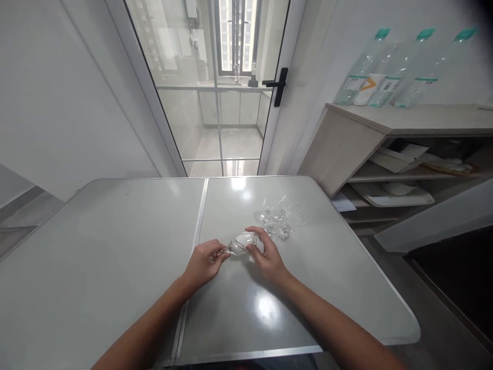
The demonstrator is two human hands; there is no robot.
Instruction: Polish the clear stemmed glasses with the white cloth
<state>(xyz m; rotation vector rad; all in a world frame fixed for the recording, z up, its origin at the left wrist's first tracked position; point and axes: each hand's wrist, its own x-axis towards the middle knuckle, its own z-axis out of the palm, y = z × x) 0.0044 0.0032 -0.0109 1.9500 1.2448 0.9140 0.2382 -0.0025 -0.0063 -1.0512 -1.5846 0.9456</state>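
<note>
A clear stemmed wine glass (239, 245) lies sideways between my two hands, a little above the table. Its foot and stem are pinched in the fingers of my left hand (204, 261). Around the bowl end wraps my right hand (265, 255), which presses a white cloth or tissue (252, 240) at the rim; some of the white material shows inside the bowl. My right fingertips are partly hidden behind the glass. Just beyond my right hand, several clear stemmed glasses (278, 216) lie or stand close together on the table.
The pale glossy table (127, 257) has a metal seam (200, 210) across it. At the right stands a wooden shelf unit (346, 139) with several bottles (385, 85) on top and papers and a tray inside. A glass door with a black handle (280, 87) is behind the table.
</note>
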